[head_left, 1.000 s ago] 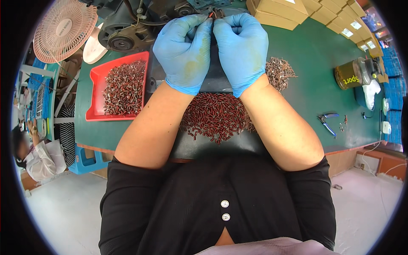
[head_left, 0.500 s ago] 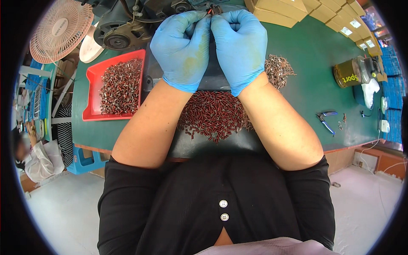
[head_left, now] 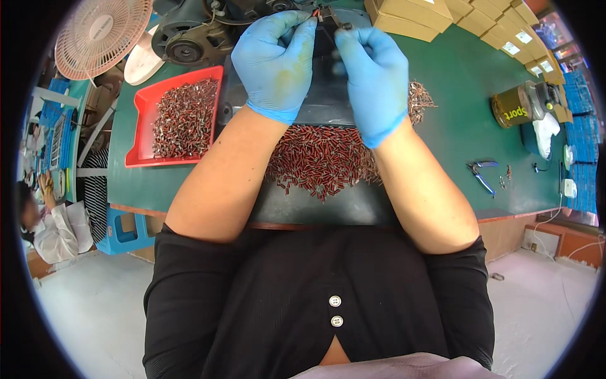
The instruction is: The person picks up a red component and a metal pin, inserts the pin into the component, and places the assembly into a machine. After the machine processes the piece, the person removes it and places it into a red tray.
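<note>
Both hands wear blue gloves and are held up close together at the far edge of the dark mat [head_left: 328, 202]. The left hand [head_left: 276, 63] is curled, and its fingertips pinch a tiny part [head_left: 317, 12] at the top. The right hand [head_left: 374, 79] is curled too, and its fingertips pinch the same tiny part from the other side. The part is very small, with a bit of red and a bit of dark metal. It is too small to see more.

On the mat, between the two forearms, lies a big pile of small red and brown pieces [head_left: 322, 161]. They look like short little sticks with thin wire ends, all mixed up. A smaller heap of the same pieces [head_left: 420, 101] lies just right of the mat.

Left of the mat sits a red tray [head_left: 136, 158] full of the same kind of pieces. Past the tray stands a pink fan [head_left: 101, 31]. Well to the right of the mat, on the green table [head_left: 461, 82], lie small blue-handled pliers [head_left: 483, 177] and a brown tin [head_left: 514, 107] on its side. Tan boxes [head_left: 435, 16] are stacked along the far side of the table.
</note>
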